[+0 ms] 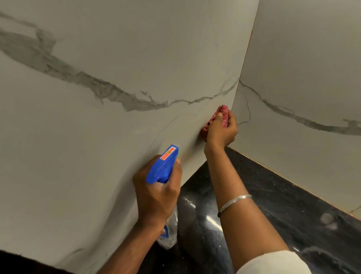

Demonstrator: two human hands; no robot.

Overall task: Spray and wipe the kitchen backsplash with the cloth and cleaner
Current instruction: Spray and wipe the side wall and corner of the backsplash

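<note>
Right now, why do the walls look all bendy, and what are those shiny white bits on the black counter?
In the head view, the wide lens bends the straight edges of the marble wall; the white bits are light glaring off the glossy counter; the corner by the red cloth is dim, and the picture looks slightly soft overall.

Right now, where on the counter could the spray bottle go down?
The black countertop is bare along the right-hand backsplash, right of the right forearm. The strip below the corner is crowded: the right hand presses the red cloth there, and the left hand holds the spray bottle close by.
</note>
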